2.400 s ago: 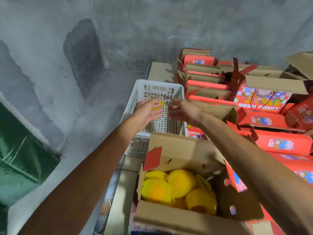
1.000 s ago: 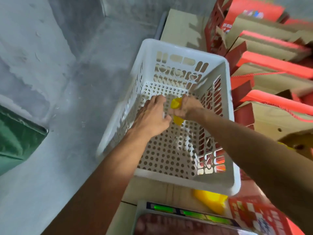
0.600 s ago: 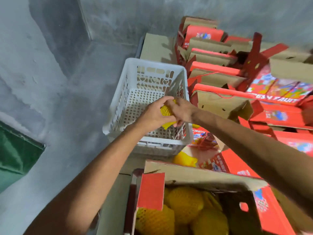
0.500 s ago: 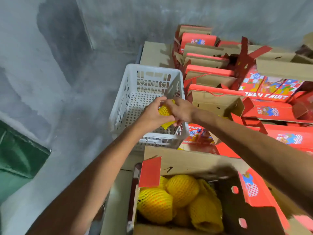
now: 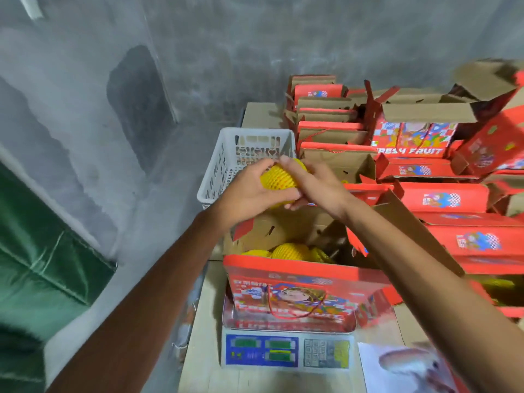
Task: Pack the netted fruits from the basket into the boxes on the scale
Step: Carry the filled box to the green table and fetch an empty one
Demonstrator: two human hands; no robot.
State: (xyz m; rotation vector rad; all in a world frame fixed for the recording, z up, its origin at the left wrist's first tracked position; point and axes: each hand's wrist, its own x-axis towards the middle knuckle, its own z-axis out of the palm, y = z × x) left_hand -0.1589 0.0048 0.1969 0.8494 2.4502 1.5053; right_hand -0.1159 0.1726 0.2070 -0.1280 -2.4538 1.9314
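A fruit in yellow foam netting [image 5: 279, 181] is held in the air between both hands, above the far flap of the open red box [image 5: 295, 287]. My left hand [image 5: 246, 194] grips it from the left and below. My right hand [image 5: 314, 184] grips it from the right, fingers over its top. The box stands on the scale [image 5: 286, 350] and holds several netted yellow fruits [image 5: 289, 251]. The white plastic basket [image 5: 226, 165] sits behind the box; what lies inside it is hidden by my hands.
Many red fruit boxes [image 5: 425, 171], some with open flaps, are stacked to the right and behind. A grey concrete wall stands at the left and back. A green sheet [image 5: 37, 265] lies at the lower left. A white paper [image 5: 405, 367] lies right of the scale.
Both hands reached into the basket, took hold of the netted fruit and lifted it out toward the box. The view has pulled back, so the scale and box front show.
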